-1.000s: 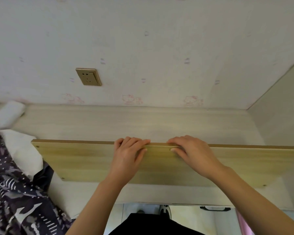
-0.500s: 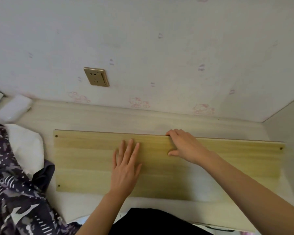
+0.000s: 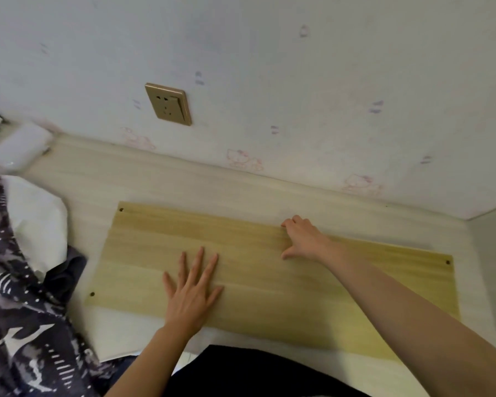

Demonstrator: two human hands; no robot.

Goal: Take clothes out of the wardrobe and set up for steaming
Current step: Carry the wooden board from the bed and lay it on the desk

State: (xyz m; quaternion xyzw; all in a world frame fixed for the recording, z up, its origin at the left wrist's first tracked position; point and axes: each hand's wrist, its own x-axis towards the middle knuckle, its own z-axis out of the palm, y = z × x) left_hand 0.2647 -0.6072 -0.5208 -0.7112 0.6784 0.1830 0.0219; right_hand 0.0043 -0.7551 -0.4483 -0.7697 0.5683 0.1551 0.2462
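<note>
now the board (image 3: 269, 270) lies flat under both hands (image 3: 191, 293).

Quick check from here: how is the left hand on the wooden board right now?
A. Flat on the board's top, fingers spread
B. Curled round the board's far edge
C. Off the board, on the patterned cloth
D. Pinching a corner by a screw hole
A: the left hand lies palm-down with straight, spread fingers on the top face of the wooden board, while the right hand is the one at the far edge.
</note>
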